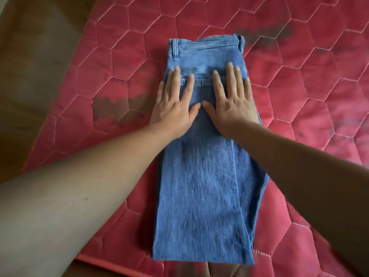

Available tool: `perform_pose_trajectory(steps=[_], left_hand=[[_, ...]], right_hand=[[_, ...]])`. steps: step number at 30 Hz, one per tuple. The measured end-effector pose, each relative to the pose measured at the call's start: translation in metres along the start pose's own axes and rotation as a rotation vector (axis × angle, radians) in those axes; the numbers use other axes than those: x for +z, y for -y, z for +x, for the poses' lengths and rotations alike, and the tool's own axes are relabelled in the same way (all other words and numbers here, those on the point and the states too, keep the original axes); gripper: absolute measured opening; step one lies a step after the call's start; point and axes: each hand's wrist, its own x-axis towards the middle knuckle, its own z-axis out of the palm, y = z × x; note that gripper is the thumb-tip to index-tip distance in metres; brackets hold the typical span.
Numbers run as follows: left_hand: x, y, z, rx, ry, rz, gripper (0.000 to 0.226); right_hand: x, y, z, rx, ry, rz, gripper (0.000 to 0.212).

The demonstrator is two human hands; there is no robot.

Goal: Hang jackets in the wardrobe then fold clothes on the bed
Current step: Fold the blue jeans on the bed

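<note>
Where the bed [299,76] meets a dim brown surface [30,66] along its left edge, the red quilted cover begins, marked with dark blotches. Next comes the left hand [175,102], fingers straight and spread, palm flat on the jeans [201,176] just below the waistband. The jeans lie in the middle of the bed, doubled lengthwise into a long strip, with the waistband toward the far side and the hems reaching the near edge. Beside the left hand, thumbs almost touching, the right hand [231,98] presses the same way, wide and holding nothing, its little finger near the strip's right side. This looks like smoothing before the next fold. Denim like this is probably fairly heavy and stiffish, yet limp enough to bend, and rough rather than slippery, so the layers should stay put. A sensible hold would be the hem end at both corners, pinching all layers together to carry them toward the waistband.
</note>
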Motion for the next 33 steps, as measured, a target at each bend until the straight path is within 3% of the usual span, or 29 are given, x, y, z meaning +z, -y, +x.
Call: perform_pose_trajectory(steps=[6, 10, 13, 15, 18, 21, 24, 27, 30, 33], left_hand=[[0.001, 0.001, 0.003, -0.012, -0.002, 0.018, 0.075], [-0.030, 0.005, 0.010, -0.033, 0.063, -0.075, 0.073], [-0.055, 0.020, 0.028, -0.162, 0.095, -0.343, 0.063], [-0.069, 0.029, 0.037, -0.301, 0.195, -0.588, 0.051], [-0.070, 0.035, 0.040, -0.421, 0.264, -0.880, 0.036], [-0.067, 0.036, 0.035, -0.436, 0.198, -1.052, 0.036], [-0.066, 0.031, 0.022, -0.445, 0.174, -1.203, 0.045], [-0.067, 0.027, 0.013, -0.492, 0.127, -1.202, 0.059], [-0.076, 0.030, 0.027, -0.484, 0.057, -1.162, 0.046], [-0.091, 0.038, 0.066, -0.449, -0.014, -1.167, 0.043]], right_hand=[[0.002, 0.002, 0.007, 0.032, 0.066, -0.060, 0.081], [-0.020, -0.003, 0.004, 0.002, 0.089, 0.140, 0.077], [-0.037, -0.007, 0.002, 0.017, 0.004, 0.241, 0.073], [-0.050, -0.009, 0.012, 0.123, 0.091, 0.262, 0.071], [-0.063, -0.015, 0.039, 0.237, 0.247, 0.463, 0.052], [-0.067, -0.017, 0.054, 0.233, 0.255, 0.616, 0.040], [-0.065, -0.015, 0.044, 0.329, 0.326, 0.856, 0.046], [-0.064, -0.012, 0.030, 0.386, 0.234, 0.912, 0.012], [-0.078, -0.012, 0.043, 0.386, 0.143, 0.948, 0.031], [-0.093, -0.014, 0.078, 0.368, 0.039, 0.976, 0.018]])
